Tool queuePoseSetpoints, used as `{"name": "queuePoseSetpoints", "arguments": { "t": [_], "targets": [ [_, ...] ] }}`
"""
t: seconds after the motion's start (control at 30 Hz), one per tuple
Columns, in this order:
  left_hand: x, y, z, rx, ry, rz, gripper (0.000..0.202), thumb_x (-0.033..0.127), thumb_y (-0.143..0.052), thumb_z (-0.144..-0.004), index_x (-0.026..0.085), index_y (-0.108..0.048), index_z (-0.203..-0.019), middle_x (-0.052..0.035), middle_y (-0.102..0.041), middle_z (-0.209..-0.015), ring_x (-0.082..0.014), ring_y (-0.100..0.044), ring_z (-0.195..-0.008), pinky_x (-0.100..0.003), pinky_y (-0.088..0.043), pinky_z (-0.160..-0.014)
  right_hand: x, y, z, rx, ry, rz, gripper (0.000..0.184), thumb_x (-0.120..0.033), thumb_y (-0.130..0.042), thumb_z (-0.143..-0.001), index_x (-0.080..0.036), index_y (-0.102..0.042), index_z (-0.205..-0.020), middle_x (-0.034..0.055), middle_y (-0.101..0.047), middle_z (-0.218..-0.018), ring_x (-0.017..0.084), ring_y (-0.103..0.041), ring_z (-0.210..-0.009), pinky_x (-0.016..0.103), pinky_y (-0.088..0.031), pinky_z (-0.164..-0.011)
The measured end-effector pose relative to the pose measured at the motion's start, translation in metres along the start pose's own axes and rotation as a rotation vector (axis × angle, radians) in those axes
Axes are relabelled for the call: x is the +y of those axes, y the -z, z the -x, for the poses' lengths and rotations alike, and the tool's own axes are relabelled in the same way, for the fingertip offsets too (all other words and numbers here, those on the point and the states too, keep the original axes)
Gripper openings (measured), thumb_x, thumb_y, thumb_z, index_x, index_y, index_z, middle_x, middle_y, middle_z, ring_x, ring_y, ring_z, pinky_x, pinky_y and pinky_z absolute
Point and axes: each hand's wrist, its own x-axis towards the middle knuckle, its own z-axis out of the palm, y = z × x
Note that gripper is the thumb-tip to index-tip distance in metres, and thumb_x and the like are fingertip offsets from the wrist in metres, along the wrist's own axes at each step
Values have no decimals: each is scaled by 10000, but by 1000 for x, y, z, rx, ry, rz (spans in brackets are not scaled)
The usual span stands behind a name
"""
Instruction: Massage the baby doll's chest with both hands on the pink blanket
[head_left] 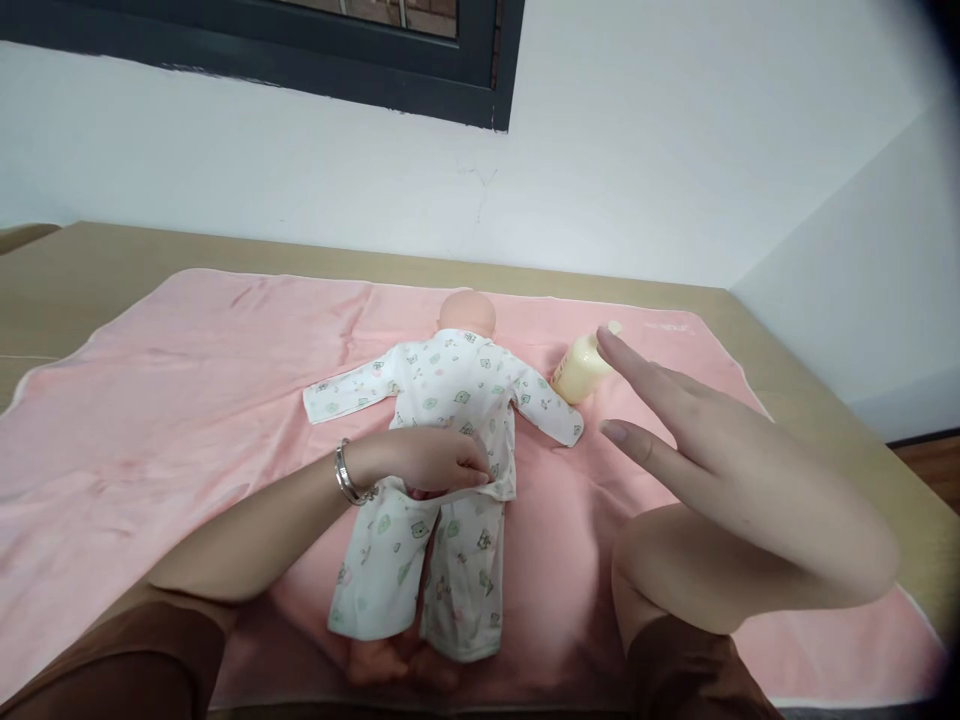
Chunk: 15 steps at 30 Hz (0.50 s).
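Note:
A baby doll [466,312] lies on the pink blanket with its bald head toward the wall, no face showing. It wears a white printed top [457,385] and matching trousers [394,560]; its feet show below the trouser legs. Across the doll's lower body, my left hand [439,463] has its fingers curled on the top's hem, which is lifted a little from the waist. Some of those fingers are hidden. My right hand [720,460] is held up to the right of the doll, thumb and fingers apart, with nothing in it. Its fingertips overlap the view of a pale yellow pump bottle [579,370].
A pink blanket [187,420] covers much of the wooden table [135,255]. White wall [615,170] rises behind the table, with a dark window frame [420,75] above. The bottle leans at a tilt close to the doll's right-side sleeve.

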Motion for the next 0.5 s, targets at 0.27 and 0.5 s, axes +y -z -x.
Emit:
{"name": "queuePoseSetpoints", "arguments": {
  "t": [0.27,0.5],
  "targets": [
    [-7,-9,-12,32,203,117,499,613,-500,-886,220,-472,-580,-35,-568,-473,-184,-532,-382,-290,-387,-423,4,0,11,33,-56,-20,650,-511,-344,-1040,-308,-176,-1634,57,-637,-1409,340,-581,-1323,483,-549,-1017],
    [16,-7,-22,-253,8,638,385,539,-592,-872,189,-721,-966,-61,-713,-637,-222,-664,-549,-328,-500,-604,9,-4,12,60,-139,-30,687,-564,-363,-1019,-295,-200,-1630,61,-574,-1490,355,-543,-1366,511,-529,-1047]
  ]
}}
